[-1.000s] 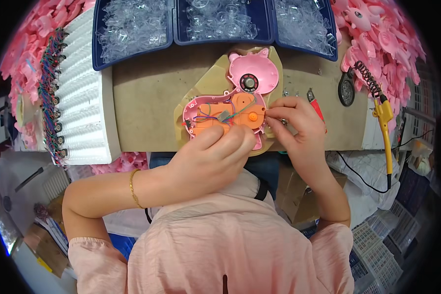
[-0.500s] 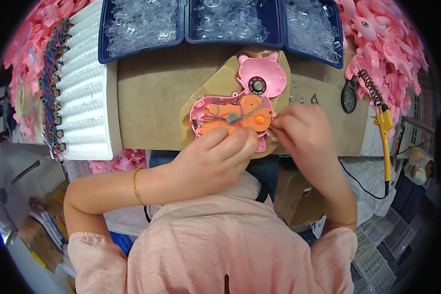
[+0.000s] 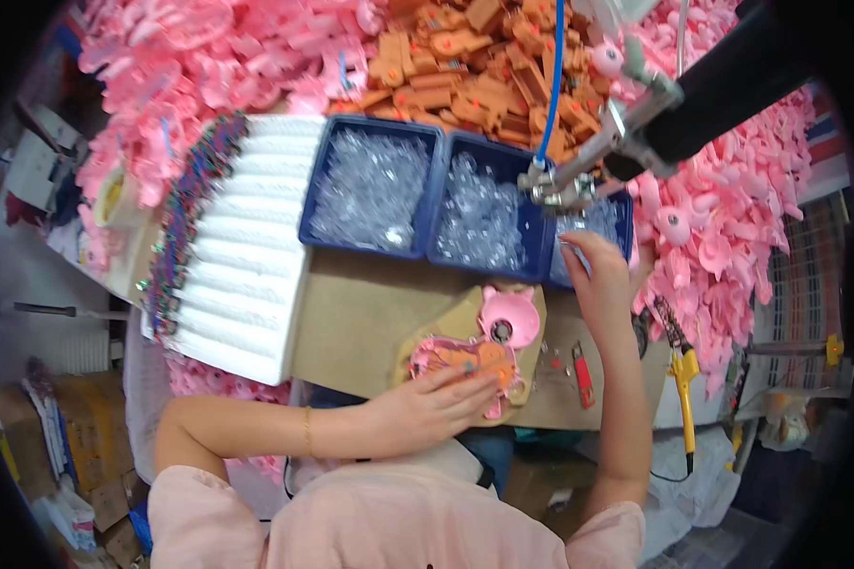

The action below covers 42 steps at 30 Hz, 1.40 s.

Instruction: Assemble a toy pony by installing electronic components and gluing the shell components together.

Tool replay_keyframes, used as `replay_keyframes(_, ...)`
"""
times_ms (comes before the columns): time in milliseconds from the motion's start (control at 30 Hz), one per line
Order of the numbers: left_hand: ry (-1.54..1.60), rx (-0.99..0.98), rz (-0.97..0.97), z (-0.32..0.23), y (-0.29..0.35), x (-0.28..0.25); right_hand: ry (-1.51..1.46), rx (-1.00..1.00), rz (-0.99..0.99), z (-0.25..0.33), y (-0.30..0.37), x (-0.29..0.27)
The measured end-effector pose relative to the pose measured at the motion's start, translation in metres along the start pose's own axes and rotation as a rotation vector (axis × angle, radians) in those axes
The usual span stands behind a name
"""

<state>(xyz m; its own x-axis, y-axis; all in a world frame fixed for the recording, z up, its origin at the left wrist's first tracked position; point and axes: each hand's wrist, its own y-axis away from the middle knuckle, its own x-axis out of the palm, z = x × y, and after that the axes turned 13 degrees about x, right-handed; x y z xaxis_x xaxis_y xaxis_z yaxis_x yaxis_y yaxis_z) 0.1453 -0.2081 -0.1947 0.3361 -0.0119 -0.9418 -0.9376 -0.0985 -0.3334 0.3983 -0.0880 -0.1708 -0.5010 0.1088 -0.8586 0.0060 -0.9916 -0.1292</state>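
Note:
On a tan template board [image 3: 531,379] lies a pink animal-shaped toy shell [image 3: 510,318]. An orange gearbox housing [image 3: 489,358] sits in its body, and a dark round part [image 3: 501,332] is in its head end. My left hand [image 3: 441,406] rests over the shell's near side with fingers stretched out flat, hiding part of it. My right hand [image 3: 598,268] is raised over the right-hand blue bin [image 3: 626,211], just below a metal tool head [image 3: 565,190]. Its thumb and forefinger are apart, with nothing visible between them.
Blue bins [image 3: 370,248] hold clear plastic pieces. White ribbed tray [image 3: 256,256] stands left, with wired parts along its edge. A red-handled cutter [image 3: 582,375] and yellow soldering iron [image 3: 683,379] are at right. Pink shells [image 3: 721,209] and orange housings [image 3: 465,66] are heaped behind; a black arm [image 3: 702,104] overhangs.
My right hand has left the shell's right edge and moved up and away toward the bins. My left hand's fingers have straightened over the shell. The view has tilted, showing the far heaps.

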Motion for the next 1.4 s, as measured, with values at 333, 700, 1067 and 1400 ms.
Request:
replay_keyframes(333, -0.009, -0.797, -0.342, 0.134, 0.04, -0.1, 0.362, -0.414, 0.339, -0.018, -0.063, 0.035)
replay_keyframes(700, -0.377, -1.394, -0.56, 0.317, 0.129, -0.118, 0.22, -0.343, 0.296, 0.035, -0.083, 0.024)
replay_keyframes(1067, 1.102, -0.839, -1.529, 0.192, 0.103, -0.096, 0.318, -0.344, 0.09, -0.005, -0.059, 0.036)
replay_keyframes(1400, 1.218, -0.909, -1.734, 0.073, 0.23, -0.148, -0.807, 0.598, 0.183, 0.021, 0.094, -0.04)
